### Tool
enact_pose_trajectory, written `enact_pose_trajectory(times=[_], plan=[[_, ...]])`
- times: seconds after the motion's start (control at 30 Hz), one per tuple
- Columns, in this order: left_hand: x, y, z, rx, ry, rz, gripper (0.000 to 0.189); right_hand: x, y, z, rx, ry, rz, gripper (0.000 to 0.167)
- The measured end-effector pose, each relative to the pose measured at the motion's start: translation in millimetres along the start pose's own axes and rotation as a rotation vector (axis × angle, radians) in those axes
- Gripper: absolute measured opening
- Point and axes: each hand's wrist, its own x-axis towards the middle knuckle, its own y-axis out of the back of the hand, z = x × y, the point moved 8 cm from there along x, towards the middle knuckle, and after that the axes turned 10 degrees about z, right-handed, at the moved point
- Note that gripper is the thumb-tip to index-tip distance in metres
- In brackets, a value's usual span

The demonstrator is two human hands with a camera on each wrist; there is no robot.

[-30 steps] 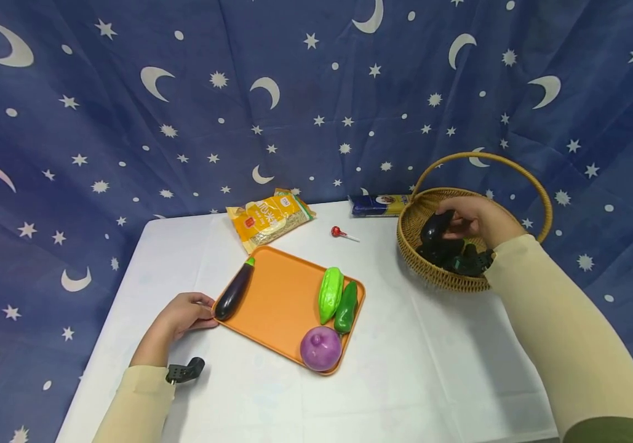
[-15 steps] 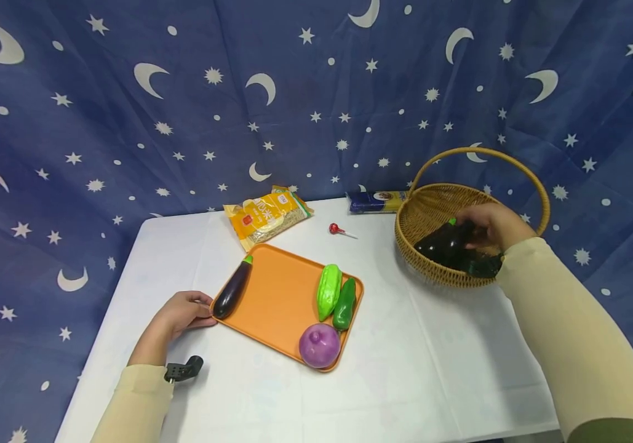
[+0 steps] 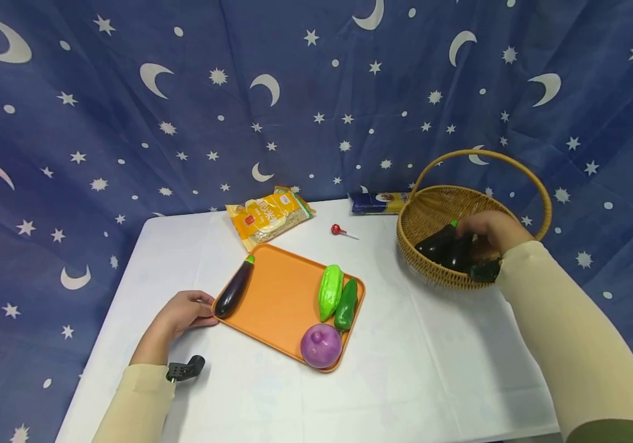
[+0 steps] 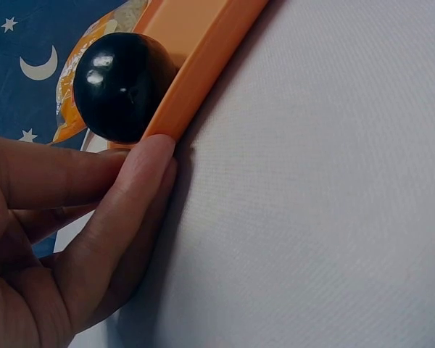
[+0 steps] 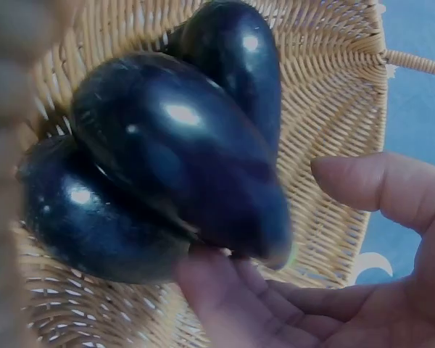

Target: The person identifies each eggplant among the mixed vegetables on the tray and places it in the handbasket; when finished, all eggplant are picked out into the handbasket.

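Note:
My left hand (image 3: 186, 312) pinches the near left corner of the orange tray (image 3: 277, 295); in the left wrist view its fingertips (image 4: 148, 156) meet at the rim. Beside that corner, inside the tray, lies a long dark eggplant (image 3: 235, 288). Deep in the wicker basket (image 3: 429, 206) is my right hand (image 3: 490, 229). Its fingers touch the lower edge of a glossy dark eggplant (image 5: 177, 138) in the right wrist view, while the thumb (image 5: 355, 181) stands apart from it. Two more eggplants, one left (image 5: 80, 210) and one behind (image 5: 235, 61), lie against it.
Along the tray's right side are a light green ridged vegetable (image 3: 330, 292), a green pepper (image 3: 346, 306) and a purple onion-like vegetable (image 3: 320, 346). Behind stand a yellow grain bag (image 3: 269, 218), a red lollipop (image 3: 336, 229) and a blue-yellow packet (image 3: 379, 203). The basket's handle (image 3: 479, 151) arches upright.
My right hand has moved a little right and turned inside the basket, and the eggplant it held has come down among the others. The left hand stays on the tray corner.

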Motion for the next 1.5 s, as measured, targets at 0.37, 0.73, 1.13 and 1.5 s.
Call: enact_pose_trajectory(times=[0.37,0.73,1.13,1.5], plan=[[-2.6,6.7,-4.0,-0.004,0.005,0.014,0.034,-12.5,-2,-31,-0.006,0.019,0.055,0.080],[-3.9,11.0,-8.1,0.006,0.017,0.024,0.033,-27.5,-23,-82,0.151,0.130,-0.002,0.079],[-2.3,8.1,-5.8,0.003,-0.004,0.018,0.033,-42.7,-52,-117,0.209,0.160,-0.050,0.066],[0.3,1.8,-2.5,0.006,-0.005,0.021,0.031,-38.6,-102,-146,0.267,0.134,-0.092,0.070]])
